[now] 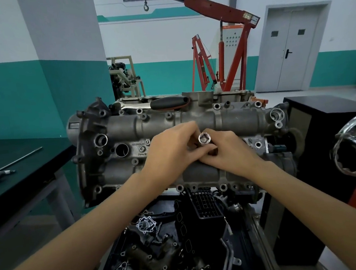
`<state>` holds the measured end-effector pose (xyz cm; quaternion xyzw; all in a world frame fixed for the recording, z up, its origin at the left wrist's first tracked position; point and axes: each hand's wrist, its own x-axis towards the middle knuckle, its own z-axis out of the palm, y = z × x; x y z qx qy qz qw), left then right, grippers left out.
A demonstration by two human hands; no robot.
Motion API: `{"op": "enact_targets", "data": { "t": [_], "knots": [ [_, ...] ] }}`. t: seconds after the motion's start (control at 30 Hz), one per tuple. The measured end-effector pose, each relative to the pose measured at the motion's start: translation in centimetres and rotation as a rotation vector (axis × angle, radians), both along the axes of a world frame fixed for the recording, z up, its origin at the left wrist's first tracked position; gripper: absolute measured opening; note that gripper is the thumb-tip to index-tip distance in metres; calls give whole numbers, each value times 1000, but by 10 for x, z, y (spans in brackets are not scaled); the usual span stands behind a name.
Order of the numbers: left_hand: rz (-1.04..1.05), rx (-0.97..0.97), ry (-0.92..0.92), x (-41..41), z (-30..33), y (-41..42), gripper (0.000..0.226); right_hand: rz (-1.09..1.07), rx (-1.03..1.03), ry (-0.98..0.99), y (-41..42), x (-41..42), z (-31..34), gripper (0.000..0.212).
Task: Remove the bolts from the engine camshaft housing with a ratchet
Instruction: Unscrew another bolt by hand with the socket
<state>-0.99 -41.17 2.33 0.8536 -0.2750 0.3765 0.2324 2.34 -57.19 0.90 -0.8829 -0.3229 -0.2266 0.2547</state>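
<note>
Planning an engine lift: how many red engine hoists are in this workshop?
2: a large hoist with its boom stretching overhead, and a smaller folded one standing left of it. More may be out of frame.

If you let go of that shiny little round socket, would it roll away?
Probably. The socket looks round and smooth, so it would likely roll off the curved camshaft housing. It seems solid metal, so likely stiff and heavy for its size. Its polish suggests it is slippery.

two bare forearms, no sleeves; left hand (169, 148) and right hand (231, 149) ungloved, without rings or watch.
</note>
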Motion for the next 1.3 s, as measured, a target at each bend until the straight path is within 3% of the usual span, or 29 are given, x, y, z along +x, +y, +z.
{"op": "enact_targets", "data": {
  "t": [0.1, 0.2, 0.3, 0.4, 0.47, 0.57, 0.63, 0.7, 0.8, 0.93, 1.07, 1.13, 1.23, 1.3],
  "knots": [
    [-104, 5, -14, -3, -3, 0, 20, -20, -11, -3, 0, 1, -1, 22],
    [-242, -46, -15, -9, -16, 4, 32, -22, -11, -32, 0, 2, -2, 22],
    [-252, -146, 2, -13, -23, 2, 32, -34, -25, -50, 0, 2, -4, 11],
    [-212, -220, -27, -10, -20, -1, 13, -81, -39, -67, 4, -1, -9, 15],
    [-126, -237, -84, -7, -17, -5, 20, -134, -37, -102, 8, -4, -15, 22],
    [-69, -253, -104, -4, -13, -13, 32, -185, 208, -10, 16, -9, -19, 21],
    [-60, -257, -92, -2, -12, -15, 36, -220, 375, 7, 20, -9, -21, 35],
    [-65, -243, -75, -3, -12, -14, 32, -252, 409, -12, 23, -10, -23, 42],
    [-155, -183, -78, -10, -14, -9, 15, -258, 381, -51, 24, -13, -26, 30],
    [-252, -141, -45, -18, -14, -5, 40, -196, 255, -162, 28, -16, -33, 13],
    [-293, -124, 20, -25, -11, -12, 45, -199, 218, -157, 32, -23, -36, 4],
    [-326, -215, 82, -27, -8, -15, 45, -192, 340, -124, 36, -32, -36, 12],
    [-395, -427, 186, -32, 3, -23, 40, -179, 799, 8, 53, -59, -38, 34],
    [-456, -617, 352, -31, 18, -34, 38, -115, 1080, 153, 68, -74, -38, 51]
  ]
}}
